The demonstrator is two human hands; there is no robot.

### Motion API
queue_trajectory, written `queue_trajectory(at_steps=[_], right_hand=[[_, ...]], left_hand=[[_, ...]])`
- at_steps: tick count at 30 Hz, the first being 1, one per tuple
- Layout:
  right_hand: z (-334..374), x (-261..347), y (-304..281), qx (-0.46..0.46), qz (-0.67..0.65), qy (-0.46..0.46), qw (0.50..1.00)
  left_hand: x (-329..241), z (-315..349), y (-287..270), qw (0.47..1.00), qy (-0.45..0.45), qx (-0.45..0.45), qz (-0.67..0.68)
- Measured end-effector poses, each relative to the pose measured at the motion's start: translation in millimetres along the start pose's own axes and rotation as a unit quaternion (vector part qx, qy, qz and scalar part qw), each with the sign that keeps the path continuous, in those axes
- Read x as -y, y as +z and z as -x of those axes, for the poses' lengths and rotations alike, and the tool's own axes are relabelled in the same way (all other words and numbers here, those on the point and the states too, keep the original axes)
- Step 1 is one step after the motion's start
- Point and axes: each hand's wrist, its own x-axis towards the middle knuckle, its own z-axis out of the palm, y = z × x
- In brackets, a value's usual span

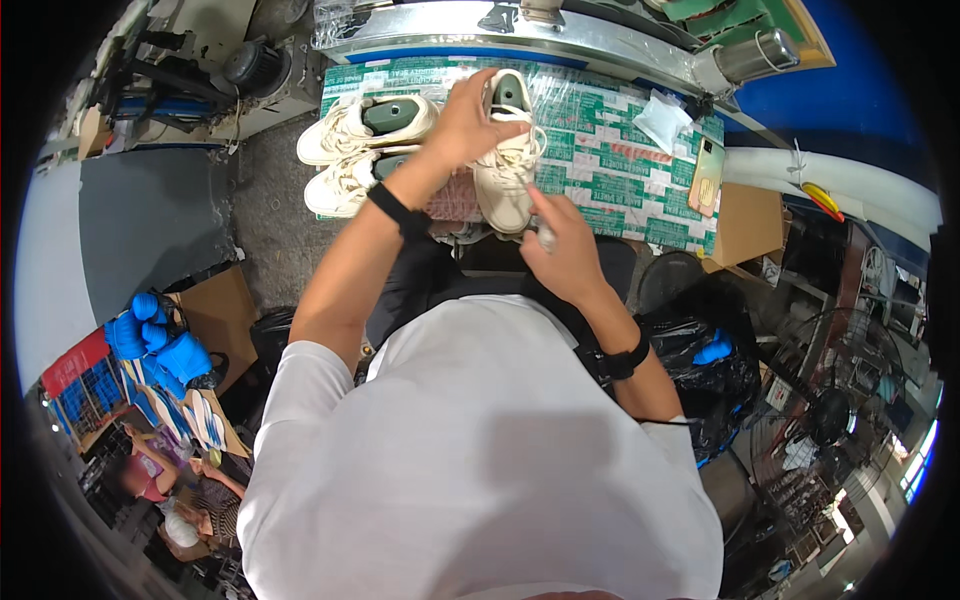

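A cream lace-up shoe (505, 195) stands on the table, its toe toward me and a dark green insole showing in its opening. My left hand (468, 122) is closed around the shoe's collar, thumb across the tongue near the laces. Beside the toe, my right hand (565, 250) is curled with its fingertips close to the shoe's side. A small whitish thing (546, 236) shows in that hand; its kind is not clear. Two more cream shoes, an upper one (335, 130) and a lower one (335, 190), lie to the left, toes pointing left.
Green-and-white printed tape covers the tabletop (600, 205). A phone (706, 178) and a white packet (662, 122) lie at its right. A metal beam (600, 50) runs along the back. A standing fan (830, 415) is at lower right; other people sit at lower left.
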Motion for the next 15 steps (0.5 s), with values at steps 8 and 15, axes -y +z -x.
queue_trajectory(at_steps=[8,15], right_hand=[[-4,-73,-6,-0.12,0.115,0.096,0.981],[-52,-153,-13,-0.136,0.233,0.054,0.961]], left_hand=[[-30,43,71,0.977,-0.148,-0.15,0.02],[-30,12,0,0.841,-0.194,-0.069,0.501]])
